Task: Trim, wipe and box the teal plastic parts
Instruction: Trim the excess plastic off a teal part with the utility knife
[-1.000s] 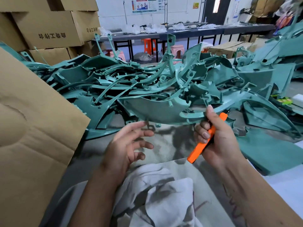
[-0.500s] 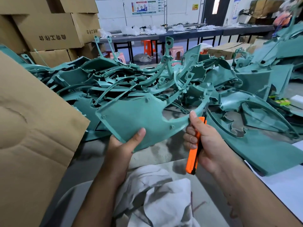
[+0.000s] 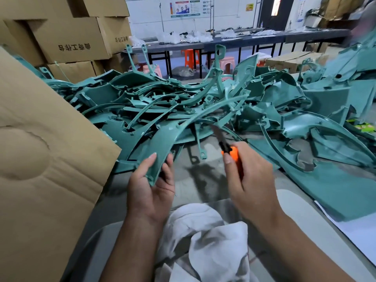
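My left hand (image 3: pixel 151 190) grips the near end of a curved teal plastic part (image 3: pixel 171 137), which arcs up and to the right over the table. My right hand (image 3: pixel 250 180) holds an orange-handled knife (image 3: pixel 234 154); its dark blade points up and left, just under the part's long arm. Whether the blade touches the plastic I cannot tell. A big heap of teal parts (image 3: pixel 203 106) covers the table behind. A white rag (image 3: pixel 207 241) lies crumpled below my hands.
A tall cardboard flap (image 3: pixel 40 169) stands at my left. Stacked cartons (image 3: pixel 67 39) rise at the back left. Flat teal panels (image 3: pixel 333 180) lie at the right. The grey table (image 3: pixel 203 176) shows between my hands. Long benches and stools stand far behind.
The part has turned from flat-on to edge-on, and my left hand now grips its near end. My right hand has let go of the part and raised the knife, blade up.
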### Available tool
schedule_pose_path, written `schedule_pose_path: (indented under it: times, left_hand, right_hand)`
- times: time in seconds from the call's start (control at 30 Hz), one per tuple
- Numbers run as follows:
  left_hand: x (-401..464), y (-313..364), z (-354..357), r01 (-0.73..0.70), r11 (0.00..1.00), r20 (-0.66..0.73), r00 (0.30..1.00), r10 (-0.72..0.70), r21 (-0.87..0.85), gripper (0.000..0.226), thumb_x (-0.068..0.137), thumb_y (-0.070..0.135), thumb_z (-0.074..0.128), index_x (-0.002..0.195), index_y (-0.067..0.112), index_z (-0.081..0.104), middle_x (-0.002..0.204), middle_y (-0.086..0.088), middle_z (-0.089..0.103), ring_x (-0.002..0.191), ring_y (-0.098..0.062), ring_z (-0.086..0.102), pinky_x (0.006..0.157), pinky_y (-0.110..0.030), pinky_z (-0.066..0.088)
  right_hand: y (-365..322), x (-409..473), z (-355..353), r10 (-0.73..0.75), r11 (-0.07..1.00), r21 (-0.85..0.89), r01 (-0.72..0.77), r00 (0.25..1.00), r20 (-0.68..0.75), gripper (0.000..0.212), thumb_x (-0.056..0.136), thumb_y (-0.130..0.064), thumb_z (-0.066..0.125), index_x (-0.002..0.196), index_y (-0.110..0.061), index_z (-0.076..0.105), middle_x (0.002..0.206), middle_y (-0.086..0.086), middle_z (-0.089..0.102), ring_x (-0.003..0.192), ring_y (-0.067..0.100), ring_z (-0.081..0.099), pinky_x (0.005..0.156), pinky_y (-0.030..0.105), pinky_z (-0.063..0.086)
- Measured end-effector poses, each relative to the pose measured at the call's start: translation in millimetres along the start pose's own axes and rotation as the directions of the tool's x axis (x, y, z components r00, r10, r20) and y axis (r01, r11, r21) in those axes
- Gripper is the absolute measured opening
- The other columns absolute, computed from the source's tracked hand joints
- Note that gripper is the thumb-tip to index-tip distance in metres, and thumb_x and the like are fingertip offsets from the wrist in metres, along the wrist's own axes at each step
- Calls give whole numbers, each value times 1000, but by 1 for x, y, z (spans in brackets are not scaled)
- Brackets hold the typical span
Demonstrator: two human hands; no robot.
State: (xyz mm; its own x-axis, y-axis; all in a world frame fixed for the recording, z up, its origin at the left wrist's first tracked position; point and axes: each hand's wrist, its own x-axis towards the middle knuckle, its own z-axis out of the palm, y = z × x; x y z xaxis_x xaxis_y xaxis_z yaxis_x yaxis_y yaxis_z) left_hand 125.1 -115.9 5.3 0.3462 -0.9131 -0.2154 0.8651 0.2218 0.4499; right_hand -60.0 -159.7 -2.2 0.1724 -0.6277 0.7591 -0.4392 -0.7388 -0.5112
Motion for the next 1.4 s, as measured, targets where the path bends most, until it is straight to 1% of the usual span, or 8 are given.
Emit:
schedule_pose_path:
  times: [0.1,0.2,0.3,0.47,0.53,0.77,1.07,1.4]
  left_hand:
    - [-4,-12,6,76,997,-34,996,-77,-21,31,71,6,71,101,-3,69,83,-16,74,65,-20,74,50,-20,57]
    - [-6,-22,10,144,986,-43,989,-141,89,10,76,13,71,80,4,70,68,-9,70,50,-15,66,44,-21,54]
    - [-5,-24,12,153,974,-56,988,-145,166,29,87,19,67,62,7,71,57,-3,63,39,-12,56,38,-21,45]
    - [-3,-22,5,170,973,-56,985,-163,155,27,74,23,73,79,13,49,59,2,36,36,-7,30,61,-22,13]
    - [-4,-22,5,187,973,-23,982,-185,139,26,75,23,72,81,11,50,58,2,39,34,-5,31,63,-21,12]
    - [-11,-20,9,243,969,92,965,-247,55,10,80,12,61,78,4,54,56,-2,44,36,-4,41,31,-10,29]
    - [-17,-21,10,359,925,218,899,-379,125,9,79,12,68,74,6,64,65,4,34,46,-2,38,34,-11,32]
    - [-13,-20,11,206,959,213,946,-246,193,45,86,11,61,127,18,42,66,4,36,54,-3,22,34,-10,28]
  right_hand:
    - [-2,-2,4,-126,991,-19,130,980,155,17,104,-19,55,104,-5,65,90,1,60,77,15,52,71,18,42]
    - [-7,-6,5,-172,985,26,173,930,326,24,105,-29,54,101,-9,65,89,0,61,75,23,55,65,39,47]
    - [-8,-8,5,-194,980,47,192,884,425,30,104,-37,53,94,-10,64,79,-1,58,67,24,53,60,44,45]
    - [-8,-9,4,-197,980,92,174,863,465,29,103,-34,56,92,-9,65,76,1,58,65,24,52,60,46,44]
    - [-9,-10,4,-181,984,87,158,869,461,28,103,-34,56,93,-9,65,76,1,58,66,24,52,59,46,44]
    - [-10,-9,1,-155,987,18,158,933,324,35,105,-41,46,89,-13,60,69,-4,51,58,20,47,53,43,42]
    - [4,-6,-7,-94,992,-72,101,991,93,15,105,-30,54,98,-18,59,69,-13,40,57,10,37,52,26,28]
    - [8,-2,-11,-41,989,-142,38,999,-17,22,105,-29,55,88,-15,59,67,-8,47,55,17,44,49,33,38]
